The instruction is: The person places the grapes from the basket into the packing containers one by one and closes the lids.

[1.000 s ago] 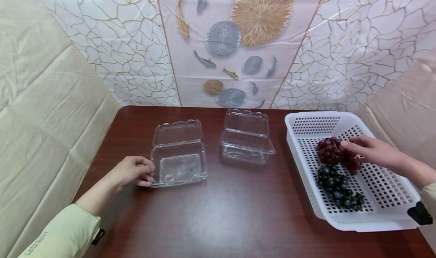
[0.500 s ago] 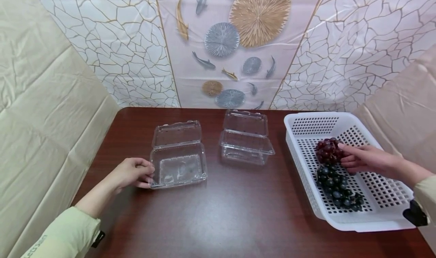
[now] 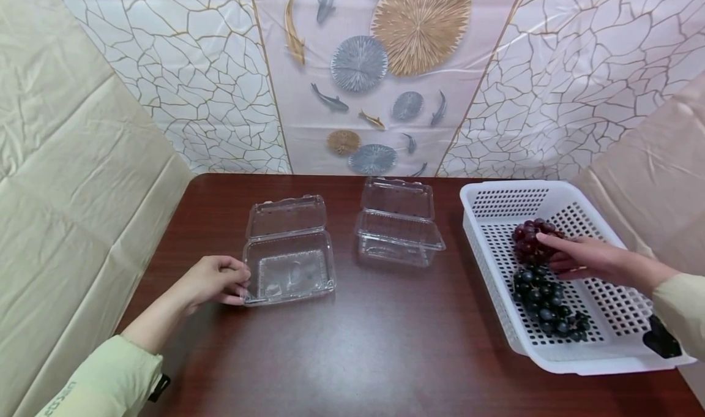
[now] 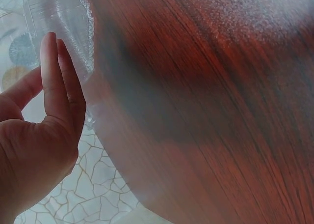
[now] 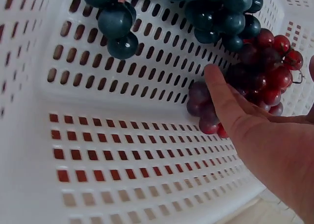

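On the left of the head view, my left hand (image 3: 215, 281) holds the left rim of a clear plastic clamshell box (image 3: 292, 270), whose lid stands raised. In the left wrist view two fingers (image 4: 54, 81) lie straight along its side, with the thumb behind them. My right hand (image 3: 589, 261) reaches into a white plastic basket (image 3: 498, 307). Its thumb lies over a bunch of red grapes (image 3: 525, 239), and a straight finger (image 5: 225, 96) touches the bunch in the right wrist view. The hand hides part of these grapes.
A bunch of dark grapes (image 3: 542, 307) lies nearer in the basket, beside the red ones. A second clear clamshell box (image 3: 396, 242) stands with its lid raised at the middle back of the brown table (image 3: 352, 356). A patterned curtain (image 3: 220, 98) hangs behind.
My right hand has moved left and closer over the red grapes, covering the bunch's right part, which showed beside it before. The left hand stays at the box rim.
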`<state>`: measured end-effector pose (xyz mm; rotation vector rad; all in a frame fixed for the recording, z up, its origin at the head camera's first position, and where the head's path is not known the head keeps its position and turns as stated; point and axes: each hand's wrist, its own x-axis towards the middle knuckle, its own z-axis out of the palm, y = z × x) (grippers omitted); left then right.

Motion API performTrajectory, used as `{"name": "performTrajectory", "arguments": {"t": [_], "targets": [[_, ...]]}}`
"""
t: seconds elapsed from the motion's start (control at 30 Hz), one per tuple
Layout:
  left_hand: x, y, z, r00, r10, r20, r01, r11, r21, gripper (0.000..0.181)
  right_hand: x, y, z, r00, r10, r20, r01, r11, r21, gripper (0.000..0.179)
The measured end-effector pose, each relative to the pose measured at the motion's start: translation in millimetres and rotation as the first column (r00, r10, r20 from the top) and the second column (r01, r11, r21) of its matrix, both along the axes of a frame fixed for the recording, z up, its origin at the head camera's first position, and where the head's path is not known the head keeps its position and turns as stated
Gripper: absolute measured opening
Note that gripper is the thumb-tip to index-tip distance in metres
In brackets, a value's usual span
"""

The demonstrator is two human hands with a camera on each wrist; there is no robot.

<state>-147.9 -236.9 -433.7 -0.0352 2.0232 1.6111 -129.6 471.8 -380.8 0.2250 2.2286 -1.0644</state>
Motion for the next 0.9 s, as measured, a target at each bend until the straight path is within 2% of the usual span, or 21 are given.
{"name": "performTrajectory", "arguments": {"t": [0.17, 0.3, 0.43, 0.6, 0.7, 0.9], "targets": [[-0.8, -0.8, -1.6, 1.0, 0.002, 0.001, -0.002, 1.0, 0.003, 0.028, -8.7, -7.8, -0.7, 0.999, -0.003, -0.036, 0.004, 1.0, 0.028, 0.087], [-0.7, -1.9, -2.9, 1.0, 0.005, 0.002, -0.005, 1.0, 0.0, 0.027, -16.6, -11.3, -1.4, 0.998, 0.0, -0.064, 0.006, 0.995, 0.097, 0.093], [-0.5, -2.9, -3.4, 1.0, 0.006, 0.003, -0.006, 1.0, -0.003, 0.027, -22.8, -16.6, -4.0, 0.995, 0.01, -0.099, 0.002, 0.992, 0.124, 0.094], [-0.4, -3.3, -2.6, 1.0, 0.011, 0.002, -0.011, 1.0, -0.002, 0.027, -29.1, -21.4, -11.3, 0.988, -0.014, -0.153, 0.04, 0.985, 0.171, 0.092], [-0.7, -2.5, -2.2, 1.0, 0.008, 0.001, -0.008, 1.0, 0.0, 0.027, -30.5, -19.9, -16.9, 0.983, -0.056, -0.176, 0.083, 0.985, 0.149, 0.082], [-0.6, -2.6, -1.4, 1.0, 0.009, 0.003, -0.009, 1.0, 0.006, 0.027, -30.9, -17.3, -22.6, 0.979, -0.117, -0.167, 0.122, 0.992, 0.017, 0.062]]}}
